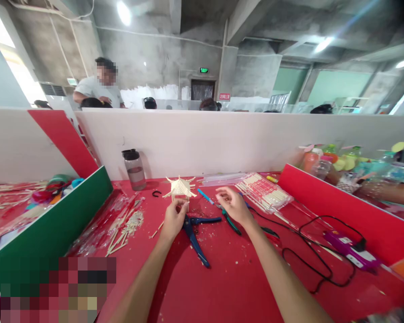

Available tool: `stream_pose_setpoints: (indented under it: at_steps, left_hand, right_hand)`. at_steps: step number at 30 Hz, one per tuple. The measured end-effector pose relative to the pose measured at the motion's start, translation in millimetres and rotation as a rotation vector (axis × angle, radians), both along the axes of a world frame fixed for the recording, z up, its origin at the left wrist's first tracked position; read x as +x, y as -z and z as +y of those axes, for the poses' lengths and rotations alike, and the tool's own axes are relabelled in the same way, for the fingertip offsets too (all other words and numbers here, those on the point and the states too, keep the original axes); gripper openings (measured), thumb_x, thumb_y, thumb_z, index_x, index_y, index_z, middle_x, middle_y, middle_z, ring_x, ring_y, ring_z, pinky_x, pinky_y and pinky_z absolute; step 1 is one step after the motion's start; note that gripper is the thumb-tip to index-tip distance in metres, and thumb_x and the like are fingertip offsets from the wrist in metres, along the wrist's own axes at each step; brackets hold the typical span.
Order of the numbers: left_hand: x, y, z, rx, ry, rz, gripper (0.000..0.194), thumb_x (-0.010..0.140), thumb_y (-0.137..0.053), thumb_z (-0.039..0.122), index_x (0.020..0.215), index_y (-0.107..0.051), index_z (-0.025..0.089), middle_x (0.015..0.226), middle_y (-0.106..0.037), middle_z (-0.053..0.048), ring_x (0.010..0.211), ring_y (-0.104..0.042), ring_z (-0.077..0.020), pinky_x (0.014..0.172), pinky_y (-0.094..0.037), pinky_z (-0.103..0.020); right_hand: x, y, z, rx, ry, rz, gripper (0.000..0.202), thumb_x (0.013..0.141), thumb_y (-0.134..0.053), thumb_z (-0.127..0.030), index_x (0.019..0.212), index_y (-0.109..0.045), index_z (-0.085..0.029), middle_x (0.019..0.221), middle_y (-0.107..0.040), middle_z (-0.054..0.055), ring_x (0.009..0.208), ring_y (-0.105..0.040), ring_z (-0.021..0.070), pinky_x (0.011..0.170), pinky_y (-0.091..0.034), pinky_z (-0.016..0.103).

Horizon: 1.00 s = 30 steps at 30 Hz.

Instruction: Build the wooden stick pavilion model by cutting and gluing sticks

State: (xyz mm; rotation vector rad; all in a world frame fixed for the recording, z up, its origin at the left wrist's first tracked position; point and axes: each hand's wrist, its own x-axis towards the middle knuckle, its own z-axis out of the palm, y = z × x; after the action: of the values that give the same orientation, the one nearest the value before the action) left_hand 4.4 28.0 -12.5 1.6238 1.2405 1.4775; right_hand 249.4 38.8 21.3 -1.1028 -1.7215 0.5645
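A small pavilion model of pale wooden sticks, with a pointed roof and upturned corners, stands near the back of the red table. My left hand is closed at its lower front, thumb and finger pinched on the model's base, which the hand partly hides. To the right, my right hand hovers with loosely bent fingers apart, and nothing shows in them. Between my arms lies a blue-handled cutter. Green-handled pliers rest just under my right hand, and a light blue pen-like stick lies beside its fingertips.
Bundled sticks in plastic lie behind my right hand. A purple power strip with black cable is at right. Stick scraps and a water bottle are at left. Green and red dividers flank the table.
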Motion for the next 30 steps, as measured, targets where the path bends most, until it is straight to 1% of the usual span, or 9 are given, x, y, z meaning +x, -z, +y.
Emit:
stream_pose_setpoints:
  at_steps: [3,7,10,13,15,18,21,25,30]
  left_hand:
    - [10.0,-5.8,-4.4,-0.072,0.057,-0.157,0.037,0.082,-0.065,0.053,0.083,-0.063,0.016,0.064,-0.052,0.004,0.048,-0.043,-0.0088,0.045,-0.033,-0.021]
    - [19.1,-7.4,-6.0,-0.140,0.083,-0.313,0.044,0.075,-0.071,0.057,0.082,-0.063,0.015,0.058,-0.047,0.006,0.044,-0.039,-0.0065,0.043,-0.031,-0.019]
    - [23.6,-4.6,-5.1,-0.198,0.101,-0.394,0.046,0.073,-0.074,0.057,0.084,-0.064,0.014,0.056,-0.047,0.007,0.044,-0.038,-0.0058,0.043,-0.030,-0.018]
    - [26.7,-2.1,-4.4,-0.222,0.105,-0.430,0.046,0.073,-0.075,0.057,0.083,-0.064,0.014,0.055,-0.046,0.007,0.043,-0.038,-0.0058,0.043,-0.029,-0.018]
    - [27.7,-1.6,-4.4,-0.214,0.100,-0.439,0.045,0.072,-0.075,0.057,0.082,-0.064,0.014,0.055,-0.046,0.007,0.044,-0.038,-0.0057,0.044,-0.030,-0.018]
    - [27.2,-2.3,-4.6,-0.204,0.079,-0.434,0.046,0.072,-0.075,0.057,0.084,-0.066,0.014,0.058,-0.049,0.006,0.045,-0.038,-0.0056,0.044,-0.030,-0.018]
    - [24.8,-4.1,-4.9,-0.212,0.060,-0.434,0.047,0.071,-0.076,0.057,0.085,-0.067,0.013,0.059,-0.049,0.006,0.045,-0.037,-0.0057,0.043,-0.030,-0.019]
    - [22.0,-6.5,-4.8,-0.233,0.045,-0.455,0.046,0.069,-0.078,0.055,0.085,-0.069,0.013,0.058,-0.049,0.006,0.045,-0.036,-0.0054,0.044,-0.031,-0.019]
    - [23.7,-7.3,-5.0,-0.229,0.069,-0.457,0.043,0.071,-0.077,0.054,0.081,-0.067,0.014,0.059,-0.050,0.005,0.047,-0.039,-0.0060,0.045,-0.031,-0.019]
  right_hand:
    - [-27.8,-10.8,-2.4,-0.042,-0.178,0.020,0.030,0.091,-0.058,-0.031,0.119,-0.060,-0.021,0.112,-0.071,0.009,0.098,-0.068,0.0201,0.083,-0.055,0.033]
    - [-45.7,-27.7,7.3,-0.077,-0.323,-0.154,0.044,0.088,-0.058,-0.020,0.132,-0.053,-0.023,0.121,-0.067,0.010,0.099,-0.068,0.0191,0.084,-0.054,0.033]
    - [-48.9,-43.2,16.6,-0.089,-0.387,-0.346,0.057,0.084,-0.058,-0.013,0.139,-0.048,-0.023,0.117,-0.069,0.010,0.096,-0.069,0.0195,0.083,-0.054,0.033]
    - [-49.2,-54.3,23.3,-0.069,-0.431,-0.501,0.062,0.081,-0.058,-0.008,0.140,-0.049,-0.025,0.109,-0.071,0.007,0.095,-0.069,0.0196,0.082,-0.052,0.031]
    - [-49.2,-56.0,26.5,-0.064,-0.448,-0.519,0.064,0.081,-0.059,-0.007,0.141,-0.048,-0.025,0.105,-0.072,0.006,0.092,-0.069,0.0191,0.081,-0.052,0.030]
    - [-49.1,-50.9,31.0,-0.100,-0.483,-0.472,0.068,0.082,-0.064,-0.013,0.145,-0.042,-0.025,0.098,-0.072,0.004,0.088,-0.069,0.0186,0.078,-0.053,0.030]
    - [-47.6,-44.5,35.8,-0.146,-0.513,-0.431,0.073,0.081,-0.071,-0.017,0.147,-0.040,-0.026,0.103,-0.071,0.005,0.086,-0.068,0.0180,0.076,-0.054,0.030]
    - [-43.2,-44.5,41.7,-0.117,-0.504,-0.384,0.066,0.079,-0.072,-0.015,0.141,-0.049,-0.024,0.119,-0.066,0.009,0.096,-0.067,0.0181,0.084,-0.055,0.032]
    - [-39.6,-50.4,45.1,-0.103,-0.578,-0.381,0.052,0.084,-0.070,-0.017,0.133,-0.059,-0.026,0.124,-0.068,0.007,0.106,-0.066,0.0197,0.093,-0.055,0.035]
